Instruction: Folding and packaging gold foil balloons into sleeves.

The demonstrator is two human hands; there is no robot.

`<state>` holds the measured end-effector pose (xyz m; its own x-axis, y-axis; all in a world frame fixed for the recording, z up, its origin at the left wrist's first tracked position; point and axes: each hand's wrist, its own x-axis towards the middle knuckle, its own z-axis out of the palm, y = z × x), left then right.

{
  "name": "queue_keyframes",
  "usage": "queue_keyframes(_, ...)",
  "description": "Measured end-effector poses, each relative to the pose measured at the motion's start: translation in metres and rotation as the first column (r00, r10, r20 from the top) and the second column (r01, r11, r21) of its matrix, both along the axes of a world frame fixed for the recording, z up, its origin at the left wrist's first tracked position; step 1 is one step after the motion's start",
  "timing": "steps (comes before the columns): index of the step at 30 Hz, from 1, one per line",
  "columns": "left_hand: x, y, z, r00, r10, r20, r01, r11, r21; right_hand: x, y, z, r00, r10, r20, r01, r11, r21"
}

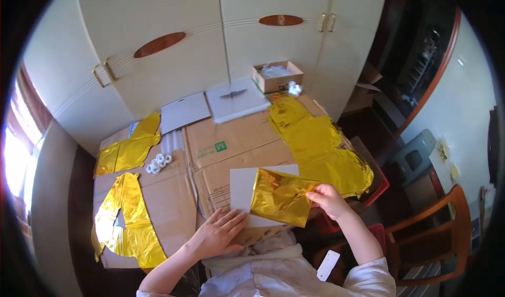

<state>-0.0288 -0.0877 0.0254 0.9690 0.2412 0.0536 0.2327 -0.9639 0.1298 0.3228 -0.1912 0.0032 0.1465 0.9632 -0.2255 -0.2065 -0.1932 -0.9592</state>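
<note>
Right hand (329, 200) pinched on gold foil (280, 201), left hand (218, 232) flat, partly on white sheet (242, 188)

Far side: a cream wardrobe (279, 49) with metal handles (323, 22) and brown oval plaques (160, 45) set along its grooved bands. Far right: a dark opening (405, 49) edged by a reddish-brown frame (421, 109), adjoining a white wall (465, 86); nearer on the right, a wooden chair (461, 213) with an open-framed back. Left: a brownish curtain (32, 102) hanging beside a brightly lit window (16, 163), its outer part beyond the dark rim of view
</note>
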Motion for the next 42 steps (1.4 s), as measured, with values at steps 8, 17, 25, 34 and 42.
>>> queue_keyframes(8, -0.073, -0.035, 0.003, 0.955, 0.296, 0.006, -0.296, 0.955, 0.003, -0.079, 0.053, -0.012, 0.946, 0.263, 0.192, -0.258, 0.965, -0.048)
queue_keyframes(17, -0.045, -0.036, 0.019, 0.792, 0.461, 0.4, -0.435, 0.886, -0.16, -0.053, 0.106, 0.05, 0.711, 0.584, 0.392, -0.525, 0.811, -0.256)
queue_keyframes(25, -0.026, -0.069, -0.002, 0.646, 0.578, 0.499, -0.286, 0.789, -0.544, -0.148, 0.181, 0.086, -0.346, 0.556, 0.756, -0.652, 0.437, -0.619)
queue_keyframes(34, -0.005, -0.152, -0.071, 0.72, 0.642, 0.264, -0.1, 0.472, -0.876, -0.187, 0.154, 0.004, -0.191, -0.462, 0.866, -0.976, 0.183, -0.118)
queue_keyframes(42, 0.018, -0.142, -0.119, 0.658, 0.752, -0.038, 0.026, -0.073, -0.997, -0.171, 0.142, 0.005, -0.006, -0.447, 0.895, -0.995, -0.085, -0.049)
